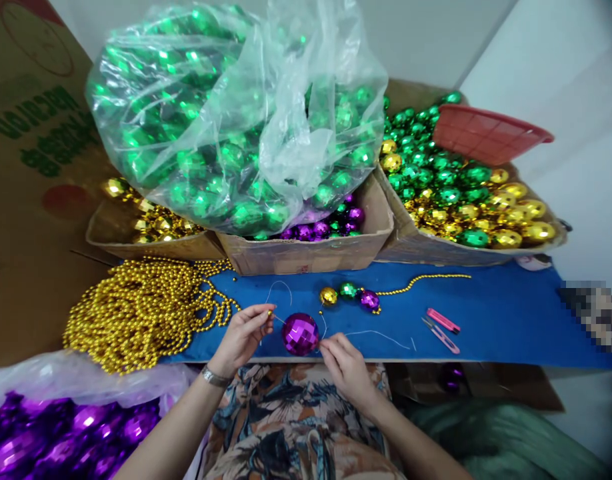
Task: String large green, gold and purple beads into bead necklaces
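Observation:
A large faceted purple ball (pixel 300 334) hangs between my two hands at the table's front edge. White string (pixel 280 319) runs out of its left side to my left hand (pixel 247 333), whose thumb and fingers are pinched on it beside a small gold bead (pixel 271 313). My right hand (pixel 347 368) is closed at the ball's right edge, fingertips pinched where the string comes out; the exact grip is partly hidden. Behind the ball lie a gold ball (pixel 329 296), a green ball (pixel 349 291) and a purple faceted ball (pixel 370 300), joined to a gold bead chain (pixel 426 279).
Heaped gold bead chains (pixel 136 310) cover the blue table's left. Pink thread snips (pixel 442 335) and a pink cutter (pixel 443 320) lie right. Behind stand cardboard boxes (pixel 306 257) of balls, a plastic bag (pixel 236 120) of green balls and a red basket (pixel 489 133). Purple balls (pixel 76 433) fill a bag lower left.

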### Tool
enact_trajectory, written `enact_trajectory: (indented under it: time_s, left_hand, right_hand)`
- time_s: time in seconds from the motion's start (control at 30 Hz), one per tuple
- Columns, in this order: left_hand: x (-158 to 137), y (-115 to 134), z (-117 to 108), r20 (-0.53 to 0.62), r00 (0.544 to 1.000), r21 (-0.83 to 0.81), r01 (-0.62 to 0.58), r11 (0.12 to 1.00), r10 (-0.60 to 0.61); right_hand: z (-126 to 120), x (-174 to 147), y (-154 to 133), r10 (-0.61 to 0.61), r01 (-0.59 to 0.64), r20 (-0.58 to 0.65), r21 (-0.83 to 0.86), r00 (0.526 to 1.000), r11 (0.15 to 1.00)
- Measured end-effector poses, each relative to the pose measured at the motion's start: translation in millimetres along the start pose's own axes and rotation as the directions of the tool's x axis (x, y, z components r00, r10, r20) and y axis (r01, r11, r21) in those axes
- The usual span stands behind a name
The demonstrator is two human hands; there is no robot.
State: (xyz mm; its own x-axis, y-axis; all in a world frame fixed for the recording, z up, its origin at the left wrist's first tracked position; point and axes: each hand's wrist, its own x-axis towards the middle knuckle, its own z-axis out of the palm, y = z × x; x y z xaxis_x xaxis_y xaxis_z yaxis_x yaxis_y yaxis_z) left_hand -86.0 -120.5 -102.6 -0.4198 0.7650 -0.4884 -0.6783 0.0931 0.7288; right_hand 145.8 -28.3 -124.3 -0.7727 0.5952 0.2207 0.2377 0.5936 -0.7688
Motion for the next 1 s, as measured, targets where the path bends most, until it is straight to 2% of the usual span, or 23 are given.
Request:
enact_trajectory:
  time_s: [0.17, 0.33, 0.47, 0.6, 0.7, 0.83, 0.9, 1.0]
  left_hand:
    - [-0.1, -0.6, -2.1, -0.010, 1.000, 0.038, -0.016, 0.999, 0.016]
    - [-2.8, 1.5, -4.1, 0.007, 0.997, 0.166, -0.077, 0.983, 0.076]
    - [-3.2, -5.0, -6.8, 0.042, 0.994, 0.361, -0.112, 0.926, 0.104]
    - [1.1, -20.8, -11.5, 0.070, 0.987, 0.518, -0.161, 0.840, 0.147]
    - [2.0, -24.7, -11.6, 0.124, 0.955, 0.634, -0.284, 0.719, 0.268]
    - [-7.3, -7.0, 3.5, 0.232, 0.877, 0.699, -0.451, 0.555, 0.421]
    - [-15.4, 6.5, 17.8, 0.271, 0.852, 0.694, -0.495, 0.523, 0.448]
    - [-27.2, 22.5, 39.6, 0.299, 0.825, 0.674, -0.538, 0.506, 0.480]
  right_hand:
    - [-0.4, -1.9, 1.5, -0.006, 0.007, 0.002, -0.022, 1.000, 1.000]
    - [1.2, -3.2, 3.4, 0.011, -0.011, 0.009, -0.083, 1.000, 0.996]
    - [9.5, -3.1, 5.9, 0.029, -0.025, 0.031, -0.114, 0.999, 0.993]
    - [24.6, -2.9, 18.9, 0.084, -0.084, 0.000, -0.066, 0.996, 0.994]
    - [28.9, -3.9, 30.3, 0.138, -0.137, 0.007, -0.066, 0.990, 0.988]
    - [15.3, 3.5, 25.1, 0.153, -0.151, 0.014, -0.094, 0.988, 0.984]
    - [7.5, 13.1, 12.8, 0.107, -0.107, -0.004, -0.083, 0.994, 0.991]
    - [4.7, 27.4, -5.5, -0.024, 0.026, 0.018, -0.069, 1.000, 0.997]
